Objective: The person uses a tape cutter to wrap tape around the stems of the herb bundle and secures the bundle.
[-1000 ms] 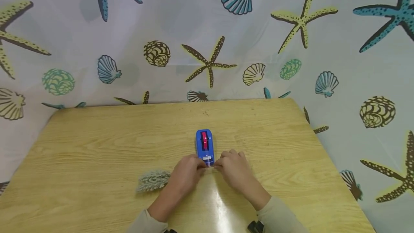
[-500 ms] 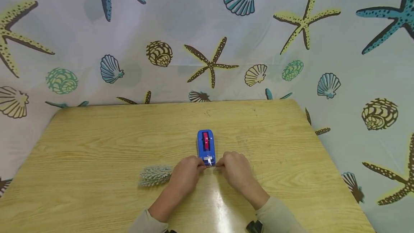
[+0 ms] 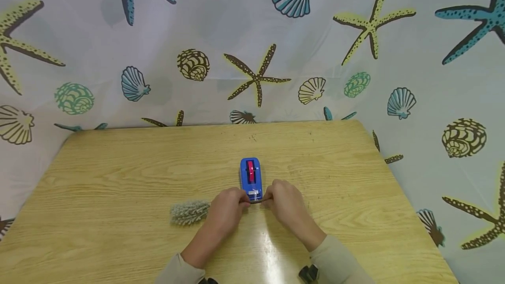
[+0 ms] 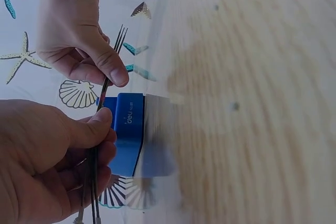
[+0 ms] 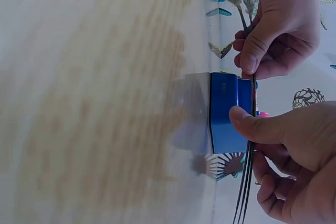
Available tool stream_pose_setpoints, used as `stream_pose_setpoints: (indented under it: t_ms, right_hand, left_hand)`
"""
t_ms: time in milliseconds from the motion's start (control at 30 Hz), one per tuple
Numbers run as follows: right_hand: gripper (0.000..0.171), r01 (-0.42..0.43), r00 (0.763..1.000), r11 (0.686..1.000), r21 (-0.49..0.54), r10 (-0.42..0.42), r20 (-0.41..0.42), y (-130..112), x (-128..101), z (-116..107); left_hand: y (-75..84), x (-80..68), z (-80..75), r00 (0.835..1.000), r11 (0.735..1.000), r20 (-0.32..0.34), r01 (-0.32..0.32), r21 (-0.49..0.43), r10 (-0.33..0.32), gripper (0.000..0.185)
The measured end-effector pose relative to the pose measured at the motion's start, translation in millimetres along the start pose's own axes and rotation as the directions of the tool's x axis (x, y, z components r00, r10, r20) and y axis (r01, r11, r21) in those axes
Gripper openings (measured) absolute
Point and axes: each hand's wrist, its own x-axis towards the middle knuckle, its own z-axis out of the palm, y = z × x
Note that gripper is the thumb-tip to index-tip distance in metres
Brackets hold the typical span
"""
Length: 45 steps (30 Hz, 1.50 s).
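A bunch of fluffy grey-green flower stems lies crosswise before me, its heads [image 3: 189, 212] left of my left hand [image 3: 224, 214]. That hand pinches the thin dark stems [image 4: 94, 174] between thumb and fingers. Farther along, my right hand [image 3: 289, 209] pinches the same stems, whose bare ends stick out past it in the left wrist view. Just beyond the short stretch of stems between the hands stands a blue tape dispenser [image 3: 251, 176] with a red wheel. Something clear and shiny, perhaps tape, shows at its near end; whether it touches the stems I cannot tell.
The wood-grain table [image 3: 118, 165] reaches back to a white cloth [image 3: 221, 25] printed with starfish and shells, which also hangs along the sides. Small black devices [image 3: 308, 274] sit at the wrists by the sleeves.
Both hands have stayed close together on the stems. My right hand has shifted slightly farther from me, and the dark stems between the hands now show more plainly. The dispenser has stayed put.
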Motion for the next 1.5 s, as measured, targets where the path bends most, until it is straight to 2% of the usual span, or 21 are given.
stream_pose_setpoints:
  t_ms: [200,333,500,633,867,1067,1167,1267,1500]
  right_hand:
    - [0.010,-0.008,1.000,1.000,0.013,0.008,0.002,0.6,3.1,2.2]
    - [0.011,0.041,0.999,0.999,-0.031,-0.040,0.015,2.8,5.1,1.1]
    - [0.016,0.088,0.991,0.986,-0.141,-0.073,0.112,3.9,5.2,-5.1]
    - [0.017,0.088,0.983,0.985,-0.150,-0.062,0.173,4.3,6.8,-7.7]
    - [0.014,0.088,0.984,0.990,-0.109,-0.069,0.163,5.8,13.5,-9.5]
    - [0.010,0.049,0.993,0.996,-0.073,-0.041,0.115,4.5,13.5,-10.2]
    - [0.009,0.036,0.995,0.996,-0.080,-0.028,0.093,3.8,13.2,-10.2]
    - [0.009,0.021,0.996,0.995,-0.094,-0.013,0.084,3.6,13.3,-10.0]
    - [0.010,0.003,0.998,0.996,-0.094,0.003,0.059,3.8,13.7,-9.2]
  left_hand:
    - [-0.8,2.3,-1.3,1.000,1.000,-0.017,-0.010,0.008,0.010,0.009]
    - [-0.7,2.5,-1.5,0.998,0.998,-0.044,-0.042,0.037,0.044,0.008]
    - [0.9,3.5,-2.2,0.995,0.994,-0.063,-0.066,0.087,0.072,0.007]
    - [1.7,4.0,-3.2,0.994,0.989,-0.073,-0.078,0.126,0.088,0.008]
    - [0.8,5.4,-0.7,0.995,0.988,-0.057,-0.073,0.137,0.081,0.009]
    - [0.3,4.6,-0.9,0.999,0.995,-0.029,-0.022,0.094,0.025,0.014]
    - [0.2,4.3,-2.8,1.000,0.998,-0.001,0.004,0.064,-0.004,0.013]
    - [-0.3,4.0,-3.9,1.000,0.999,0.022,-0.001,0.051,0.000,0.012]
    - [-0.8,4.4,-4.4,0.999,0.999,0.035,0.014,0.044,-0.016,0.013]
